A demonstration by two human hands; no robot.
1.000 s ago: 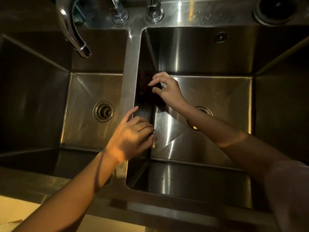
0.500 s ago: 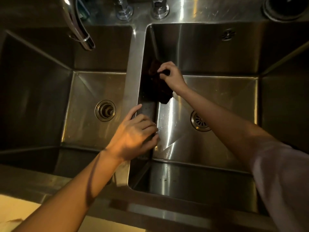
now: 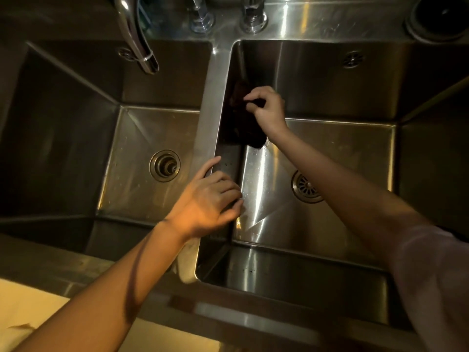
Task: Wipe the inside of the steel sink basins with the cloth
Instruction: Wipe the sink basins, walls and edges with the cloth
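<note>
A double steel sink fills the view. Inside the right basin (image 3: 342, 153), my right hand (image 3: 267, 109) grips a dark cloth (image 3: 241, 123) and holds it against the basin's left wall, near the back corner. The cloth hangs down the wall to the basin floor. My left hand (image 3: 210, 199) rests on the steel divider (image 3: 212, 110) between the basins, thumb on its top, fingers curled over its edge into the right basin. The left basin (image 3: 142, 174) has nothing in it.
A curved faucet spout (image 3: 137, 36) hangs over the left basin, with tap bases (image 3: 253, 19) behind the divider. Each basin has a floor drain (image 3: 165, 165) (image 3: 305, 186). A round dark opening (image 3: 439, 16) sits at the back right of the sink deck.
My right hand has carried the cloth up and back along the right basin's left wall, toward the rear corner. My left hand has stayed on the divider.
</note>
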